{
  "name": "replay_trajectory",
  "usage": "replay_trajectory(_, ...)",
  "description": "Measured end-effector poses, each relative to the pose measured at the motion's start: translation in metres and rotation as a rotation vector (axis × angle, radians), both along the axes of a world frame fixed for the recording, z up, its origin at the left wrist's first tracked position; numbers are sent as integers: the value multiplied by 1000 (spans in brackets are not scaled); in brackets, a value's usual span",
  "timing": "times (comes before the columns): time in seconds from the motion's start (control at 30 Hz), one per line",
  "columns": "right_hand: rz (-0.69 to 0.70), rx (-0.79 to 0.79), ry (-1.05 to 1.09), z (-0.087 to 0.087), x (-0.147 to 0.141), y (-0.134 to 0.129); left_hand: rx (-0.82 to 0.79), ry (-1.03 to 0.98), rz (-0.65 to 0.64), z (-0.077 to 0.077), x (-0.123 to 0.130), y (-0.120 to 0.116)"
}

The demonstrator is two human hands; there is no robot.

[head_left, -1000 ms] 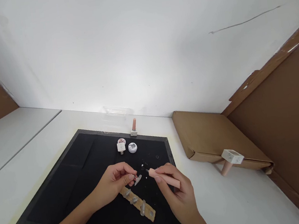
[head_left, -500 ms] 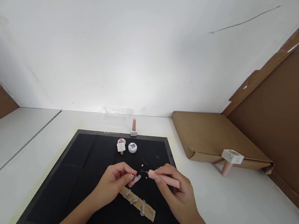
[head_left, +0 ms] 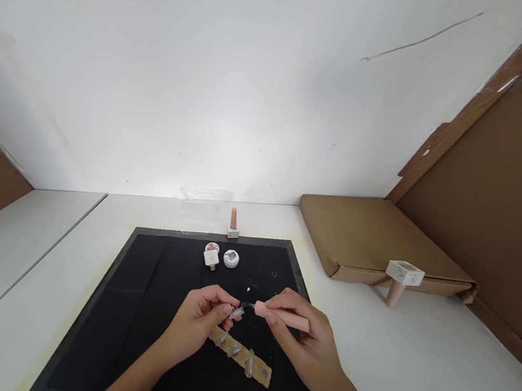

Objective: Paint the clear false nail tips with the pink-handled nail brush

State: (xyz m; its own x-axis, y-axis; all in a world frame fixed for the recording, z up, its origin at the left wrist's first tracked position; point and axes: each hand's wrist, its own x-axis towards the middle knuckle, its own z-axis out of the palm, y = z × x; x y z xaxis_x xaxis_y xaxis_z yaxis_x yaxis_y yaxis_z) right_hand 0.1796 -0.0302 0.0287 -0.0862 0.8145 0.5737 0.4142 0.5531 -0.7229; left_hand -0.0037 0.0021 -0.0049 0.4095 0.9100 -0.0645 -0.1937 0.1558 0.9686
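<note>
Between thumb and fingers, my left hand (head_left: 200, 319) pinches a clear false nail (head_left: 237, 313). My right hand (head_left: 302, 331) grips the pink cap of a nail polish brush (head_left: 284, 317), its handle slanting down to the right. The dark bristles point left and sit right by the nail's upper edge; whether they touch it I cannot tell. Below the hands lies a tan strip (head_left: 241, 359) of cardboard or wood, with several greyish-clear nail pieces standing along it. A square white polish bottle (head_left: 211, 258) without its cap is beyond my left hand.
Beside the bottle are a round white pot (head_left: 231, 258) and another small pot (head_left: 212, 247). A pink-capped bottle (head_left: 233, 225) stands at the back edge of the black mat (head_left: 126, 309). Another bottle (head_left: 404, 276) is upside down by a cardboard box (head_left: 376, 231) on the right.
My right hand has shifted slightly left, bringing the brush tip up to the false nail. The nail has tilted a little in my left hand, which stays nearly still.
</note>
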Motion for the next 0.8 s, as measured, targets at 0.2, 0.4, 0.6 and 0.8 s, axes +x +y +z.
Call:
replay_trajectory(0.2,14,20,37,-1,3,-2,5,23,13,0,0,-1)
replay_trajectory(0.4,132,23,34,-3,4,-5,-5,22,11,0,1,0)
replay_trajectory(0.6,120,26,-27,-2,0,-4,-13,4,8,1,1,-1)
replay_trajectory(0.8,140,28,-43,-4,1,-3,-13,0,13,1,1,-1)
